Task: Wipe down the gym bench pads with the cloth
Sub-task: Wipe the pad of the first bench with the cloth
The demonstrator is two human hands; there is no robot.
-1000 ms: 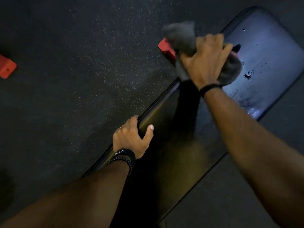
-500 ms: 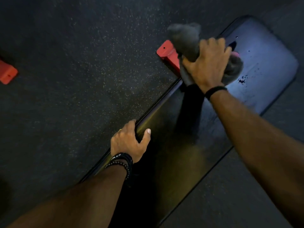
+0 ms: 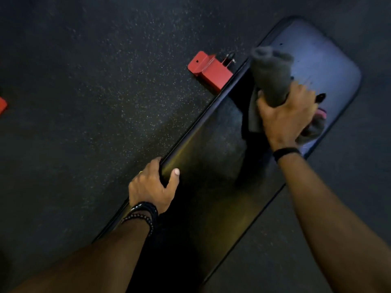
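I see the grey cloth (image 3: 269, 78) bunched up on the far half of the black bench pad (image 3: 211, 166), near the pad's left edge, with one thick fold sticking up past the knuckles and another part trailing down onto the pad below the palm. My right hand (image 3: 288, 117) grips it, fingers (image 3: 304, 92) curled over the bundle and pressing it against the pad surface; more grey cloth bulges out beside the wrist toward the pad's right edge, and something pink (image 3: 321, 113) shows there under the hand, though I cannot tell what it is. A small dark object (image 3: 320, 97) lies on the pad just past the fingertips. The far end of the pad catches bluish light and carries a few dark specks. My left hand (image 3: 153, 187) holds the pad's left edge nearer to me, fingers wrapped under the rim and the thumb lying flat on top. Dark beaded bracelets (image 3: 143, 213) sit on the left wrist, a black band (image 3: 285, 152) on the right. A red metal foot (image 3: 208, 69) of the bench frame pokes out from under the left edge onto the dark speckled floor (image 3: 84, 81), and another red piece (image 3: 2, 105) shows at the picture's left border.
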